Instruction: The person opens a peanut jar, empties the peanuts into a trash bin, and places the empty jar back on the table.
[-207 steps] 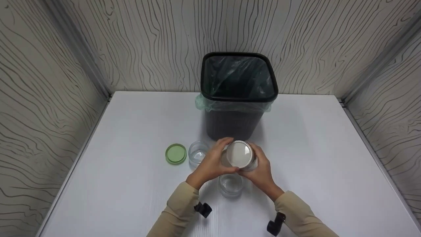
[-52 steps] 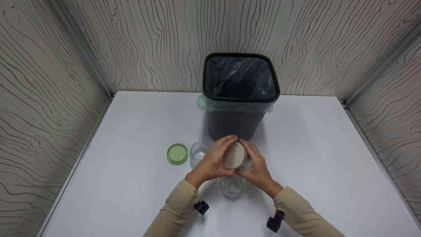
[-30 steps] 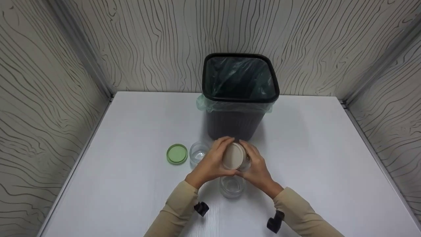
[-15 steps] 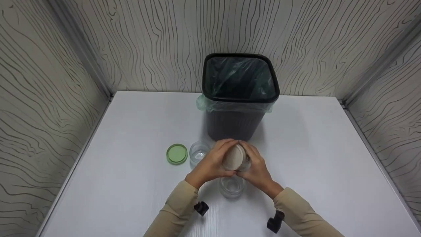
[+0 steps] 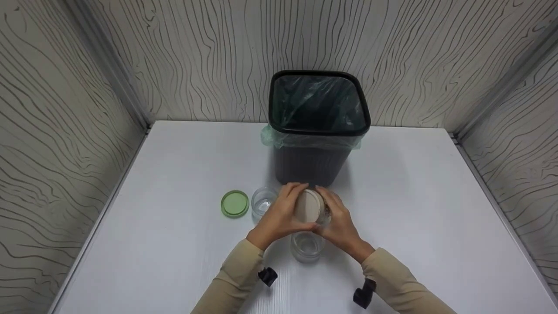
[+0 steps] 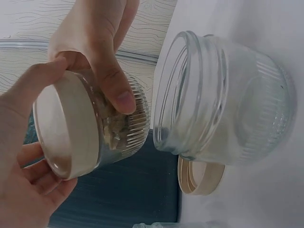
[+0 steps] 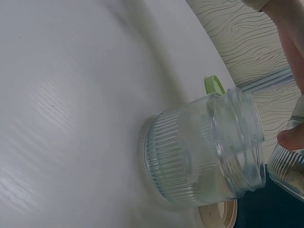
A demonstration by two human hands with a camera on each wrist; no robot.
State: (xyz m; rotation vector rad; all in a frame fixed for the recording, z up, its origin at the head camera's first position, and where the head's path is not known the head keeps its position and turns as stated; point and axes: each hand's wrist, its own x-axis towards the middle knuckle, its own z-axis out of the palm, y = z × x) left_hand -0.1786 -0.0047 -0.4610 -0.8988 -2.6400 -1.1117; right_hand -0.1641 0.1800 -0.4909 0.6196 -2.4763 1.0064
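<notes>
Both hands hold a ribbed glass jar (image 6: 126,126) with brownish pieces inside, lifted above the table and tilted. My left hand (image 5: 281,216) grips its cream lid (image 5: 307,206), fingers and thumb around the rim. On the glass body, my right hand (image 5: 342,222) holds on, its thumb (image 6: 111,80) pressed along the side in the left wrist view. Just below the hands, an uncovered glass jar (image 5: 307,247) stands upright on the table. Another clear glass jar (image 5: 263,203) is left of the hands, partly covered by the left one.
A green lid (image 5: 234,203) lies at the left of the jars. Behind the hands stands a dark bin (image 5: 305,163) lined with a green bag. Another cream lid (image 6: 209,178) on the table shows in the left wrist view. Patterned walls border the white table (image 5: 174,244).
Since the oldest frame, the held jar has tilted differently and shifted slightly left. Over the last second the left fingers move slightly around the lid's rim. The things on the table stay put.
</notes>
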